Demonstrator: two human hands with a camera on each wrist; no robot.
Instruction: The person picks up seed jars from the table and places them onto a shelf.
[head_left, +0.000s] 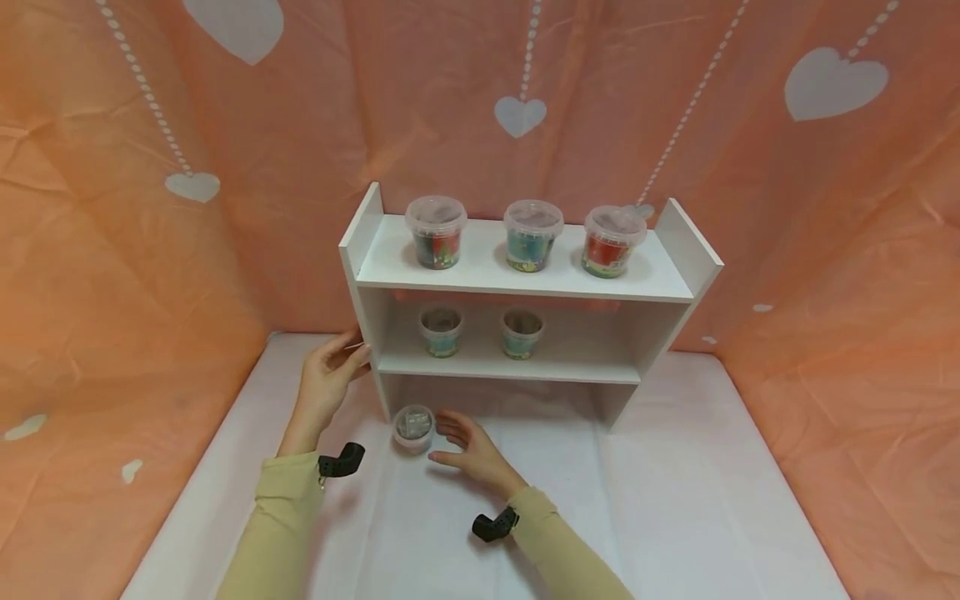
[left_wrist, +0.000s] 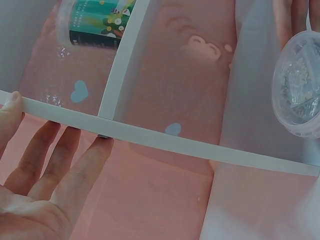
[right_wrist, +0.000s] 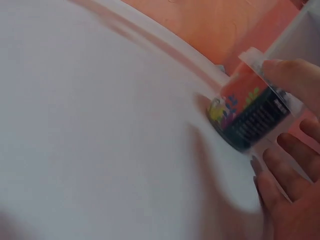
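Observation:
A small plastic tub (head_left: 413, 428) with a translucent lid stands on the table by the foot of the white shelf unit's left side. Its orange and dark label, with printed plants, shows on the tub (right_wrist: 247, 117) in the right wrist view. My right hand (head_left: 476, 454) is just right of it, thumb and fingers spread around its side without gripping. The thumb overlaps the lid rim in the right wrist view; contact is unclear. My left hand (head_left: 327, 379) rests its extended fingers (left_wrist: 82, 170) against the left side panel (left_wrist: 165, 142) of the shelf unit.
On the top shelf (head_left: 480, 279) stand three lidded tubs, including a red one (head_left: 609, 246). Two smaller tubs, one of them teal (head_left: 522, 342), stand on the middle shelf (head_left: 585, 367). An orange curtain (head_left: 450, 100) with hearts hangs behind the white table (head_left: 675, 483).

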